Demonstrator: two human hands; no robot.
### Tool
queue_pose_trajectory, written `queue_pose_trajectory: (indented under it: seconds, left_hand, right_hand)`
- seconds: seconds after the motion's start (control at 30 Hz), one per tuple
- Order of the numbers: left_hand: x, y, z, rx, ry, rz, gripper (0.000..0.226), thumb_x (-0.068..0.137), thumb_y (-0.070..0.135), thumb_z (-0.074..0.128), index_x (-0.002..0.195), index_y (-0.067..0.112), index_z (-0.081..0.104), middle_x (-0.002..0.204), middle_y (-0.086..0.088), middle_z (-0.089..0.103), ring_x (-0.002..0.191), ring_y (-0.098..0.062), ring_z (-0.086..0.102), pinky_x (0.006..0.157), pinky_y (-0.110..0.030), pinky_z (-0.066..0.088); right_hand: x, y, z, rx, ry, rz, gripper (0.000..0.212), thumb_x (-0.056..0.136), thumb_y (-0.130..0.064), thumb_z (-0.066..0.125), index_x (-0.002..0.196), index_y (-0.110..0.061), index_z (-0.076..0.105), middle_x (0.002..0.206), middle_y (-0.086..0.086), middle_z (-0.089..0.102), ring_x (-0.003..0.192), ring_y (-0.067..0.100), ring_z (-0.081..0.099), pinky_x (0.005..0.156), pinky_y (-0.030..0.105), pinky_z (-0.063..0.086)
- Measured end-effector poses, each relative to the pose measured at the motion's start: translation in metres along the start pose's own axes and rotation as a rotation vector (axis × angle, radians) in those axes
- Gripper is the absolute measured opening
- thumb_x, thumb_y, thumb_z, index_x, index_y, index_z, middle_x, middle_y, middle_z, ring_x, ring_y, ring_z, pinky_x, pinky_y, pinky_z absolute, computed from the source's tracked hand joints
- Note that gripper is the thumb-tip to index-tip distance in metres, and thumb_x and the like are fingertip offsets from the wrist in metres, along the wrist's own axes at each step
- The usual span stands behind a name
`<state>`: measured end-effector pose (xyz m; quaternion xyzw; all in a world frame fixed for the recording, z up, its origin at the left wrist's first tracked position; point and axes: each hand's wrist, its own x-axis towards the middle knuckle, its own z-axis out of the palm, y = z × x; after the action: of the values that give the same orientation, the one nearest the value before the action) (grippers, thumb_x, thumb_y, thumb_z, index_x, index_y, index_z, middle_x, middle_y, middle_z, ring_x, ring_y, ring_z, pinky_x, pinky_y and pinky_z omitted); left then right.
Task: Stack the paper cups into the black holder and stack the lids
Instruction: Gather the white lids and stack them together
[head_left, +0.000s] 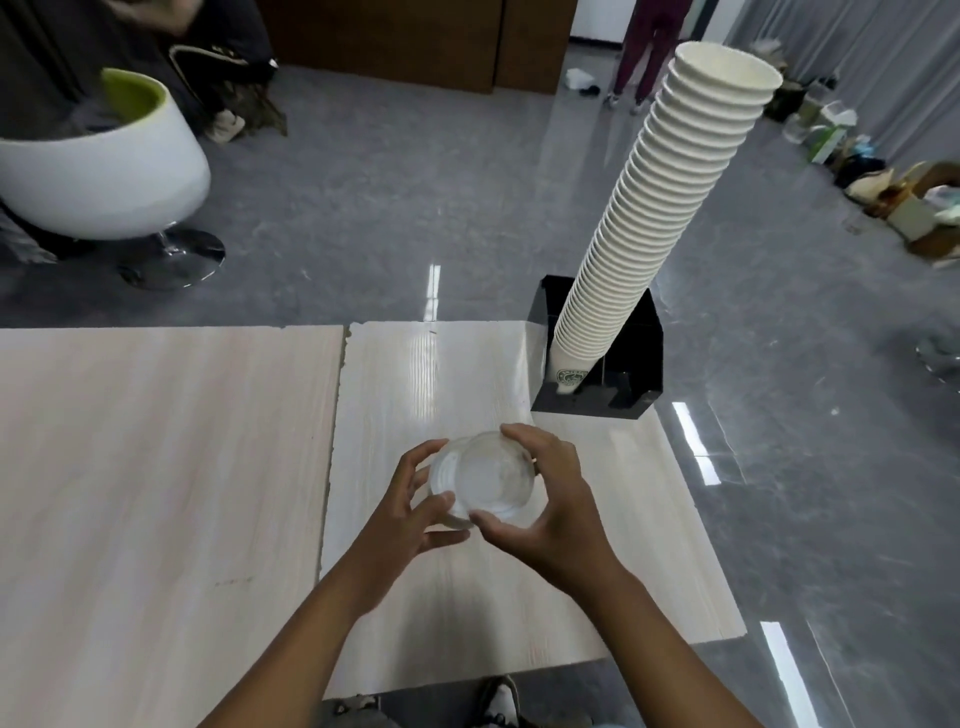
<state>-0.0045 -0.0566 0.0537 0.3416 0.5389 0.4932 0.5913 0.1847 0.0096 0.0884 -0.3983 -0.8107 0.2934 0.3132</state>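
A tall stack of white paper cups (670, 192) leans to the right out of the black holder (631, 358) at the table's far right corner. Near the table's middle, both hands hold clear plastic lids (483, 480) just above the wood. My left hand (410, 499) grips the lids' left side with thumb and curled fingers. My right hand (550, 488) curls round the right side, its fingers over the far rim and its thumb at the near rim. One lid sits offset over the other; how many lids there are I cannot tell.
The light wooden table (156, 467) is made of two panels with a seam between them. A white and green swivel chair (104, 166) stands on the grey floor at far left. A person's legs (644, 52) and clutter by the wall (883, 182) are in the background.
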Motion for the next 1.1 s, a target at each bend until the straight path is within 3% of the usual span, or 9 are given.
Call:
queue_pose_trajectory:
  seconds: [0.23, 0.37, 0.47, 0.7, 0.97, 1.1]
  left_hand:
    - [-0.008, 0.02, -0.032, -0.076, -0.053, 0.017, 0.055, 0.092, 0.06, 0.055, 0.144, 0.046, 0.046, 0.149, 0.008, 0.054, 0.13, -0.027, 0.063, 0.098, -0.053, 0.059]
    - [-0.009, 0.032, -0.042, -0.031, -0.112, 0.031, 0.07, 0.078, 0.073, 0.071, 0.141, 0.056, 0.044, 0.152, 0.006, 0.051, 0.13, -0.028, 0.062, 0.098, -0.05, 0.06]
    - [-0.007, 0.038, -0.043, -0.016, -0.146, 0.011, 0.065, 0.078, 0.062, 0.076, 0.135, 0.062, 0.045, 0.153, 0.003, 0.048, 0.13, -0.031, 0.06, 0.097, -0.047, 0.061]
    - [0.002, 0.05, -0.018, -0.007, -0.252, -0.009, 0.06, 0.079, 0.051, 0.077, 0.13, 0.064, 0.048, 0.149, 0.006, 0.05, 0.121, -0.024, 0.068, 0.089, -0.038, 0.062]
    - [0.029, 0.056, 0.048, -0.003, -0.364, -0.058, 0.065, 0.07, 0.056, 0.083, 0.127, 0.063, 0.052, 0.151, -0.001, 0.049, 0.126, -0.032, 0.064, 0.093, -0.047, 0.062]
    - [0.051, 0.053, 0.088, -0.008, -0.355, -0.077, 0.055, 0.081, 0.042, 0.08, 0.126, 0.061, 0.055, 0.148, -0.001, 0.053, 0.123, -0.032, 0.067, 0.093, -0.048, 0.062]
  right_hand:
    - [0.014, -0.037, 0.03, -0.005, -0.011, 0.044, 0.087, 0.07, -0.067, 0.079, 0.143, -0.036, 0.044, 0.142, -0.03, 0.043, 0.13, -0.003, 0.043, 0.108, 0.012, 0.039]
    - [0.017, -0.051, 0.041, 0.003, 0.005, 0.083, 0.087, 0.073, -0.064, 0.081, 0.146, -0.033, 0.043, 0.144, -0.027, 0.045, 0.131, -0.002, 0.046, 0.108, 0.013, 0.042]
    - [0.015, -0.061, 0.038, 0.023, 0.033, 0.122, 0.088, 0.075, -0.063, 0.081, 0.148, -0.038, 0.037, 0.146, -0.031, 0.041, 0.134, 0.002, 0.045, 0.107, 0.014, 0.043]
    - [-0.013, -0.061, 0.007, 0.087, 0.13, 0.254, 0.093, 0.077, -0.051, 0.087, 0.151, -0.037, 0.034, 0.151, -0.021, 0.041, 0.139, 0.01, 0.044, 0.109, 0.037, 0.049]
    - [-0.037, -0.028, -0.044, 0.094, 0.227, 0.337, 0.084, 0.079, -0.042, 0.087, 0.147, -0.048, 0.037, 0.147, -0.033, 0.04, 0.135, 0.001, 0.045, 0.098, 0.026, 0.055]
    - [-0.034, -0.003, -0.071, 0.177, 0.293, 0.393, 0.082, 0.078, -0.034, 0.089, 0.142, -0.049, 0.04, 0.138, -0.042, 0.043, 0.13, -0.007, 0.046, 0.097, 0.022, 0.055]
